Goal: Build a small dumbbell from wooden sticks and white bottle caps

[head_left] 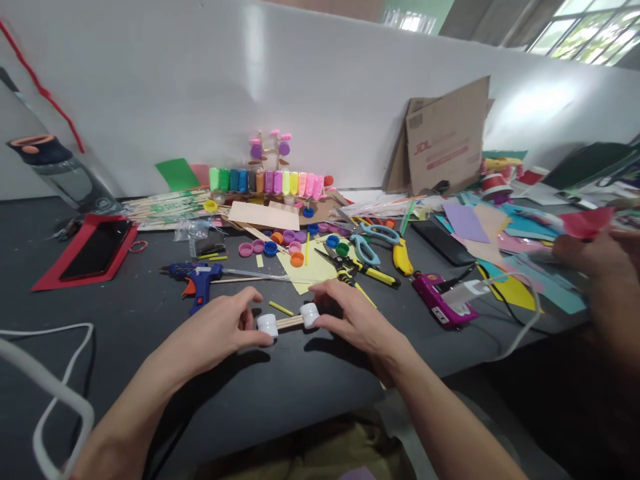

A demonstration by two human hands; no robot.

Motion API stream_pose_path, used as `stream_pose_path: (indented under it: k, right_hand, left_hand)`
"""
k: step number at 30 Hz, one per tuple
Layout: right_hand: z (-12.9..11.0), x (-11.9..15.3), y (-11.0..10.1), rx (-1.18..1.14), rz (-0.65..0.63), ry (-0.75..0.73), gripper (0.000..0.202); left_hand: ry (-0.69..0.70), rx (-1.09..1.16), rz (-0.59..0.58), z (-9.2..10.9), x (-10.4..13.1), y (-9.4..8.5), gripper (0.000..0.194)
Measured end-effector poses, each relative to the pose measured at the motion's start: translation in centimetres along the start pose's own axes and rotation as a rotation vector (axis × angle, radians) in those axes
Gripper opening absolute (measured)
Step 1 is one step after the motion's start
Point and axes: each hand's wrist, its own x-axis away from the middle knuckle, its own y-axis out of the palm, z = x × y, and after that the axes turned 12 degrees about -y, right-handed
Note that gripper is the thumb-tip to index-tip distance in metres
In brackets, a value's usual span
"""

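Observation:
A small piece made of pale wooden sticks (290,322) with a white bottle cap at each end lies low over the grey table, between my hands. My left hand (220,327) is curled round the left white cap (267,325), its thumb on the near side and its index finger raised. At the other end, my right hand (355,317) has its thumb against the right white cap (309,315), with the index finger arched above. Just behind the sticks lies a short yellow-green stick (281,308). A blue glue gun (200,280) rests beyond my left hand.
Pliers (370,270), blue-handled scissors (367,247) and coloured caps (297,259) lie behind my hands. A purple power strip (443,303) with cables sits to the right. A phone (97,250) lies on red paper at left. Another person's hand (585,253) reaches in at far right.

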Motion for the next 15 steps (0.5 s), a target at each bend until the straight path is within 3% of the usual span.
stream_pose_path:
  k: [4, 7, 9, 11, 15]
  right_hand:
    - [0.6, 0.2, 0.4, -0.024, 0.210, 0.056, 0.023]
    - [0.9, 0.1, 0.6, -0.019, 0.335, 0.088, 0.028]
    - [1.1, 0.0, 0.8, -0.011, 0.387, 0.103, 0.030]
    - [1.4, -0.1, 0.9, 0.006, 0.421, 0.115, 0.030]
    - [2.0, -0.1, 1.1, 0.040, 0.437, 0.123, 0.030]
  left_hand:
    - [0.112, 0.180, 0.305, 0.2, 0.0, -0.5, 0.033]
    - [0.238, 0.178, 0.583, 0.0, -0.2, -0.6, 0.026]
    - [0.301, 0.134, 0.686, -0.3, -0.4, -0.6, 0.020]
    - [0.348, 0.091, 0.694, -0.6, -0.8, -0.4, 0.018]
    - [0.446, -0.040, 0.563, -0.9, -1.6, 0.1, 0.016]
